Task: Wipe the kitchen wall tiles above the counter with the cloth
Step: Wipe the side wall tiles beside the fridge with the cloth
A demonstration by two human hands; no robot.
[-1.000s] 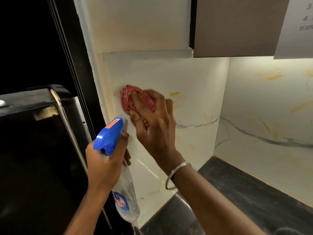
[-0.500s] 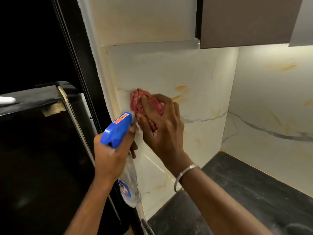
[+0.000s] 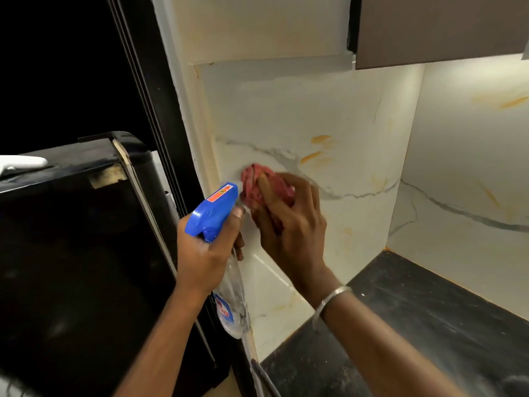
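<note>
The right hand (image 3: pixel 289 224) presses a bunched pink cloth (image 3: pixel 257 184) on the wall tile (image 3: pixel 286 116); the left hand (image 3: pixel 206 247) grips a spray bottle (image 3: pixel 213 210).

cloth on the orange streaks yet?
No, the cloth under the right hand presses the tile left of and below the orange streaks.

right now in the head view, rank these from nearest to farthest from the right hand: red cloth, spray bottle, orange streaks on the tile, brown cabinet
1. red cloth, held against the tile by the right hand
2. spray bottle, just left, in the left hand
3. orange streaks, up and right on the tile
4. brown cabinet, top right
</note>
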